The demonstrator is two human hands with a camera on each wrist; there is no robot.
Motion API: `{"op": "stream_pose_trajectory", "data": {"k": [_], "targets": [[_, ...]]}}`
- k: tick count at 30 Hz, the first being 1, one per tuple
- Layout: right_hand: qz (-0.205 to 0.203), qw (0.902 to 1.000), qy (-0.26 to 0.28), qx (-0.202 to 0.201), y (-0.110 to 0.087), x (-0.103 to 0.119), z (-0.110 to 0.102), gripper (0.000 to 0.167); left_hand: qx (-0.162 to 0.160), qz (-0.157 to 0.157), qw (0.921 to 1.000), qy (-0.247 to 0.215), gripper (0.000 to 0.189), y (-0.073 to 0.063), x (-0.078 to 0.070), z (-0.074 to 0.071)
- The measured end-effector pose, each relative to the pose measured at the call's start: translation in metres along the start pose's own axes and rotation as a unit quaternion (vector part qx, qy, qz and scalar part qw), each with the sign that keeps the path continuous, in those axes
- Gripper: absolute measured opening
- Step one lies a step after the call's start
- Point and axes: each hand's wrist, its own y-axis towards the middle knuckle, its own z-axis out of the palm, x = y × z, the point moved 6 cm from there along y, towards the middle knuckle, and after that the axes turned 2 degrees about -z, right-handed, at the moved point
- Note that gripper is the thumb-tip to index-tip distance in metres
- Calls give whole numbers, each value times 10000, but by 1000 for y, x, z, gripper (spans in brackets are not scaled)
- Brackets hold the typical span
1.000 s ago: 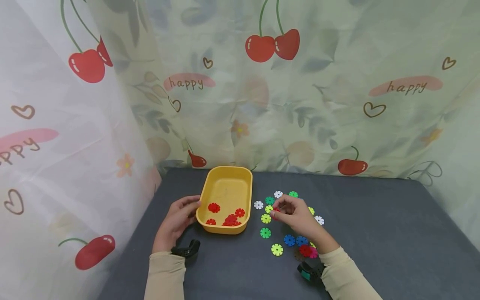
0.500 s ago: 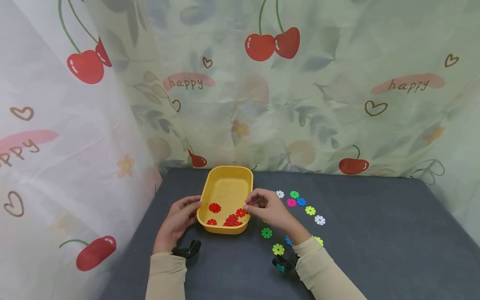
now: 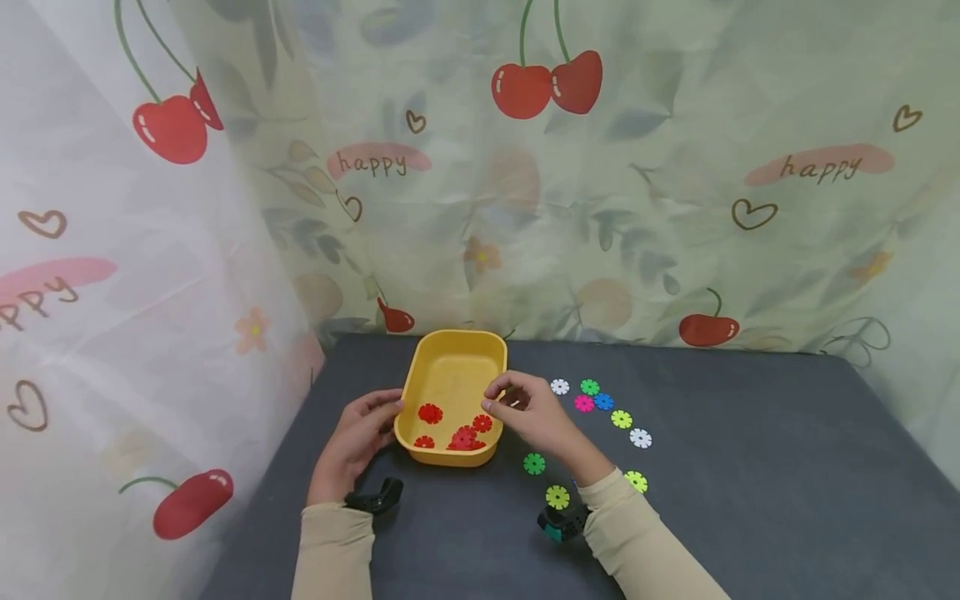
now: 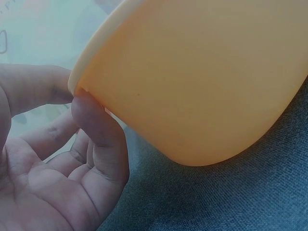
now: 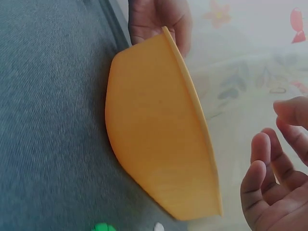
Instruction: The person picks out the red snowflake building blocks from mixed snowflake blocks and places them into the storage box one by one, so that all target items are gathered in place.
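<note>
My left hand holds the yellow plastic tray by its left rim. In the left wrist view, thumb and finger of the left hand meet at the rim of the tray. Several red snowflake discs lie inside the tray, mostly toward its near end, some overlapping in a heap. Over the tray's right rim hovers my right hand. The right wrist view shows that hand holding nothing, its fingers loosely bent and thumb apart from them.
Right of the tray, loose snowflake discs lie on the dark grey cloth: a white one, a pink one, a blue one, a green one and a yellow one. A printed curtain stands behind.
My right hand has moved left from the loose discs to the tray, carrying a red snowflake disc, and has let it go there. The left hand has stayed on the rim.
</note>
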Motion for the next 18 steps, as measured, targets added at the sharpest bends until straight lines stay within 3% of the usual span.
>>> {"op": "stream_pose_trajectory", "data": {"k": [12, 18], "targets": [[328, 9991, -262, 98, -27, -4, -32, 15, -16, 37, 10000, 76, 44, 3, 1, 1], [56, 9970, -671, 374, -50, -6, -48, 14, -23, 23, 10000, 74, 44, 2, 1, 0]]}}
